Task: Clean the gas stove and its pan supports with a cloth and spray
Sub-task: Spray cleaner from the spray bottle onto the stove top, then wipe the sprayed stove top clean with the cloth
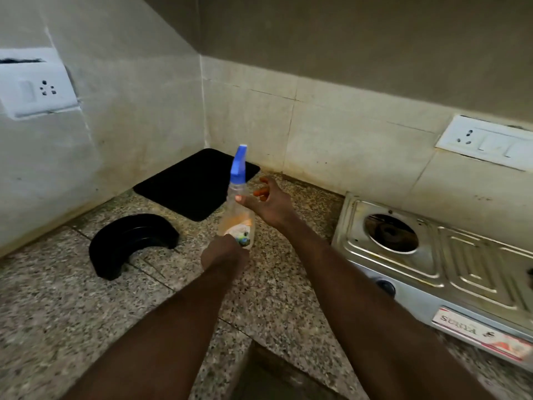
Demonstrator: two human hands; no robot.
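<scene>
The left grip (224, 255) is curled round the base of the one spray bottle (236, 217), which stands nearly upright. The right grip (268, 204), fingers spread loose, touches the bottle's neck with its thumb and holds nothing. Right of both grips, one gas stove (432, 264) sits on the surface (57, 313). Left of the grips lies one black curved piece (129, 241). Beyond them is one black mat (196, 183). Two socket plates are on the walls, the left plate (37, 88) and the right plate (487, 142).

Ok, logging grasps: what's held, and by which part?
The left hand grips the spray bottle by its base; the right hand is open beside its neck.
</scene>
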